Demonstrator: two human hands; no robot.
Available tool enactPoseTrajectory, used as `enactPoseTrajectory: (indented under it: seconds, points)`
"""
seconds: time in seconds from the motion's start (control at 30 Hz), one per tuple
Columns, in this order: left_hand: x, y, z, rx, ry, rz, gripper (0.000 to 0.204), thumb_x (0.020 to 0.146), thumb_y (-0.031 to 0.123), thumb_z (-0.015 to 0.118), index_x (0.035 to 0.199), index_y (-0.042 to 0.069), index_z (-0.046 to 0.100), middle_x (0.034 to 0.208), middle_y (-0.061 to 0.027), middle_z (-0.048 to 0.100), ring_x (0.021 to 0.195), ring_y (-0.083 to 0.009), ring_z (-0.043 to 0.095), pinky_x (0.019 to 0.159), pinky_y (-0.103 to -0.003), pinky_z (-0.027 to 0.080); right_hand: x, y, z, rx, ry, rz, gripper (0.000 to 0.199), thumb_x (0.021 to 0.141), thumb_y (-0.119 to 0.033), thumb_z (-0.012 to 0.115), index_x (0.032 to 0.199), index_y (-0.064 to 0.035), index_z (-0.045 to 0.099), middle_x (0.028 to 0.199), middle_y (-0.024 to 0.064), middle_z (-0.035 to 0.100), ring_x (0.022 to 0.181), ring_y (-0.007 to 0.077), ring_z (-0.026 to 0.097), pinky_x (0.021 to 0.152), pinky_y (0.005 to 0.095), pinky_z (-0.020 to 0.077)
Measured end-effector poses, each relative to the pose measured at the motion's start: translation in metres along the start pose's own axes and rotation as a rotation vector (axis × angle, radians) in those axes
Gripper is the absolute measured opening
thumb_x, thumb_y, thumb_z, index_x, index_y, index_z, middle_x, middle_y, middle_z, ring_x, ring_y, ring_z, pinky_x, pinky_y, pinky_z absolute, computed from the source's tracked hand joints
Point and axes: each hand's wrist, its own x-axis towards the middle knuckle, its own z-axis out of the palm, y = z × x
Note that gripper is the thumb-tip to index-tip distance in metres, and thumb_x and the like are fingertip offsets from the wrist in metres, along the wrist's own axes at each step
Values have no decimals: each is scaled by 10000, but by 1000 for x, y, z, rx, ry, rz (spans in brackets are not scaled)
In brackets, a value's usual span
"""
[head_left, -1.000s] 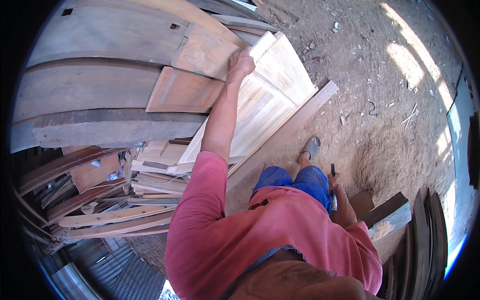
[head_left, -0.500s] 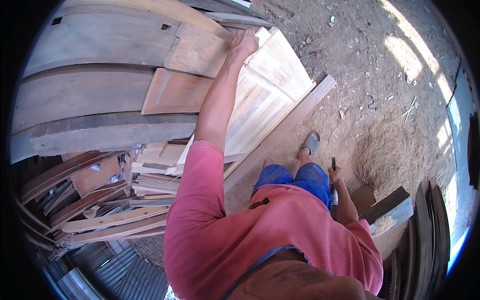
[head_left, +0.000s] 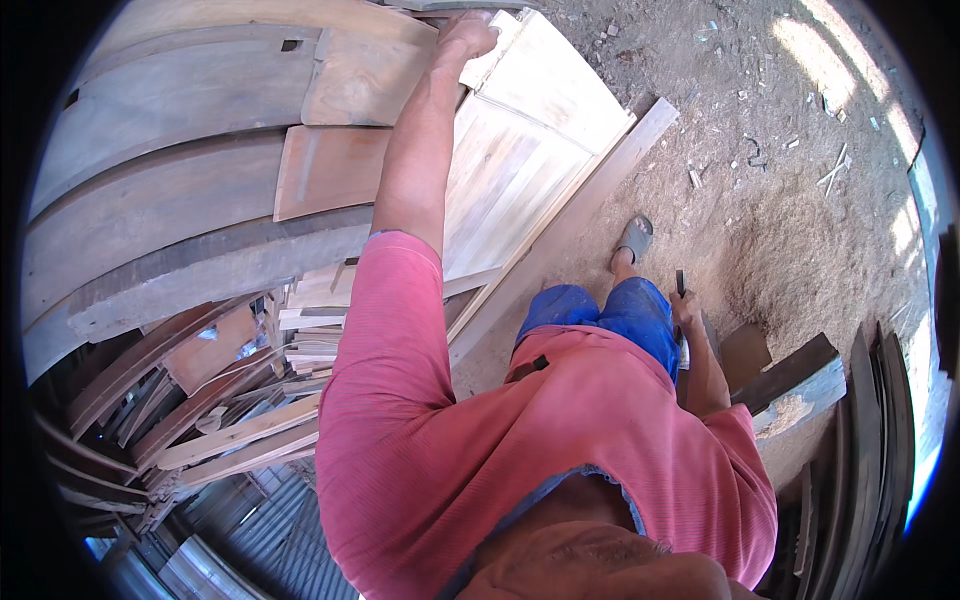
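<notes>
Head view, landmark: pale framed wooden door panel (head_left: 530, 150), smooth planed boards with raised rails, leaning on the lumber stack.
Left hand: the left hand (head_left: 466, 38) is stretched up to the panel's top left corner, fingers curled together over the edge of a reddish-brown flat wooden board (head_left: 365, 75) that lies just left of the panel.
Second board: a smaller orange-brown rectangular plank (head_left: 328, 170) sits below that board, left of the panel, its grain smooth.
Stack: long grey weathered curved planks (head_left: 170, 200) run further left of the panel, rough and dull.
Offcuts: thin pale wooden slats (head_left: 240, 430) are piled well below and left of the panel.
Right hand: the right hand (head_left: 688, 312) hangs low, well right of the panel's foot, fingers closed round a slim dark pencil-like tool (head_left: 680, 283) that points upward.
Long plank: a pale straight wooden beam (head_left: 590, 190) rests against the panel's right edge.
Ground: sandy, sawdust-strewn dirt (head_left: 800, 230) spreads right of the panel.
</notes>
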Motion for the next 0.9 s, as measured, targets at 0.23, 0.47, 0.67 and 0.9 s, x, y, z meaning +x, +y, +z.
enactPoseTrajectory:
  seconds: [0.23, 0.47, 0.67, 0.9]
  points:
    - [7, -25, 0, -52, -246, 148, 583, 716, 40, 500, 1291, 44, 595, 1108, -198, 695, 983, -306, 671, 839, -365, 513, 5, -17, -4, 106, 58, -73, 389, 884, -328, 571, 741, 26, 647, 609, 175, 624, 545, 276, 651, 523, 419, 493]
    - [-29, 13, -31, 51, -322, -43, 649, 693, 21, 491, 1338, 51, 546, 1203, -210, 660, 1111, -332, 643, 893, -379, 519, 17, 1, 2, 92, -56, 6, 396, 877, -334, 579, 696, 16, 622, 590, 162, 613, 560, 278, 655, 526, 424, 492]
    - [-35, -1, -8, -157, -142, -48, 592, 738, 41, 537, 1330, 49, 553, 1304, -188, 613, 1218, -318, 589, 973, -383, 492, 30, 16, 16, -23, 18, -135, 398, 890, -342, 574, 731, 19, 617, 579, 153, 596, 563, 293, 643, 534, 447, 480]
    - [-24, -19, 25, -147, -23, -33, 610, 800, 65, 558, 1403, 125, 491, 1407, -127, 551, 1308, -309, 517, 1055, -386, 449, 18, -26, -16, 106, -172, -42, 478, 880, -383, 549, 924, 85, 635, 765, 254, 668, 724, 384, 691, 680, 457, 550]
